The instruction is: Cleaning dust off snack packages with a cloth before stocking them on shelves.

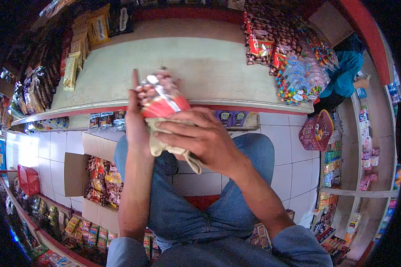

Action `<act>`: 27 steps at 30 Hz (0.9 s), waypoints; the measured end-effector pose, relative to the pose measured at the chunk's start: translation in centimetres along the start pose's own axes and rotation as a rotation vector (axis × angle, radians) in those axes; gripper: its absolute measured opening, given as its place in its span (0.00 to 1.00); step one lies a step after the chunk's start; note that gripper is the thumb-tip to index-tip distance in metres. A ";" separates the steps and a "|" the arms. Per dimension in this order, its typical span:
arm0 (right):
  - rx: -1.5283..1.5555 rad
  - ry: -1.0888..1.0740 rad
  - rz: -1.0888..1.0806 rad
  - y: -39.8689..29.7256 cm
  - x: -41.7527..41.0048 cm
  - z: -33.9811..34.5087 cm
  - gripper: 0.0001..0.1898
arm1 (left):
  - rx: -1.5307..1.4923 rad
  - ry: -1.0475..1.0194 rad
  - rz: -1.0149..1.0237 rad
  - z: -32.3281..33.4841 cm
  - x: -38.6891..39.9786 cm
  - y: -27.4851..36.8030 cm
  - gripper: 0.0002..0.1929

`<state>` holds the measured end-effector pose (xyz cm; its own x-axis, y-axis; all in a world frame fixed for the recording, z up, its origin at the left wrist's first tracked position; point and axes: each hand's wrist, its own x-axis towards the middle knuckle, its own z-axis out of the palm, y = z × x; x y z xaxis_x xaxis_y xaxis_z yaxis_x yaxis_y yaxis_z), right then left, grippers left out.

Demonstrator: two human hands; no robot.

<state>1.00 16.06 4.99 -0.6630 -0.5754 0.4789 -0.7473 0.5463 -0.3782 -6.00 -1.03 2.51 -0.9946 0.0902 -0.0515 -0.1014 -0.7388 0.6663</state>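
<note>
My left hand [137, 120] is upright along the left side of a clear bag of round brown sweets with a red label [165, 100], palm against it, a finger pointing up. Across the front, my right hand [200, 137] presses a cream-coloured cloth [167, 133] against the bag's lower part. The bag is slightly blurred and hangs above my lap at the front edge of the pale shelf [200, 80]. Similar bags [260, 43] are piled at the shelf's right, beside bags of multicoloured sweets [297, 83]. My right thumb is hidden.
An opened cardboard box [75, 173] with more bags stands on the floor at left. A red plastic basket [28, 180] is at far left, a pink one [315, 133] at right. Another person in a teal sleeve [347, 73] reaches to the right shelves. Chocolate wafer packets [72, 70] lie on the shelf's left.
</note>
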 end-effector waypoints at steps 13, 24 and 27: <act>0.989 0.377 0.729 3.6 -1.4 -1.7 0.25 | -0.335 -0.069 -0.060 0.3 -0.1 0.7 0.30; 0.656 0.510 0.622 2.6 -0.5 -2.1 0.16 | 0.325 0.034 0.172 3.2 -1.3 -1.6 0.32; -0.082 0.577 0.413 4.0 -1.0 -2.2 0.24 | 0.220 -0.109 -0.093 5.3 -3.6 -2.9 0.33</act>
<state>-1.23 20.15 4.75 -0.7451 0.0896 0.6609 -0.4196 0.7073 -0.5689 -2.03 4.38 4.72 -0.9719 0.2307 -0.0474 -0.1729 -0.5624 0.8086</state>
